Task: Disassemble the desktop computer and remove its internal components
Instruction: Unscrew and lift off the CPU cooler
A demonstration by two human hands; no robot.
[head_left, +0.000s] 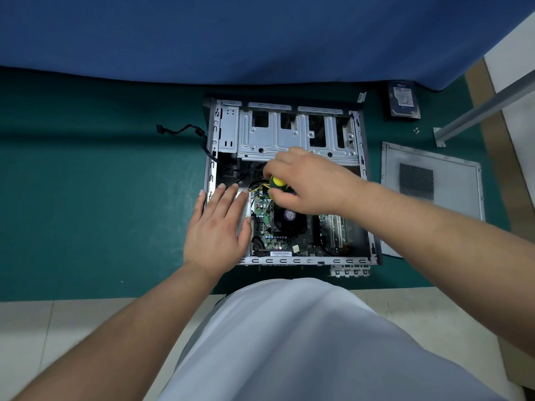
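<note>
An open desktop case [289,260] lies flat on the green mat, its motherboard [270,240] and black CPU cooler fan [289,222] exposed. My right hand [304,180] grips a yellow-and-black screwdriver [277,183], held upright over the board near the cooler's far left corner; its tip is hidden. My left hand [218,224] lies flat with straight fingers on the silver box at the case's left side. The grey drive cage [289,131] fills the far half of the case.
A removed hard drive [404,101] lies at the far right by the blue cloth. The grey side panel [431,180] rests right of the case, loose screws [417,130] beyond it. A black cable [182,130] trails out to the left. A metal bracket [350,272] lies at the case's near edge.
</note>
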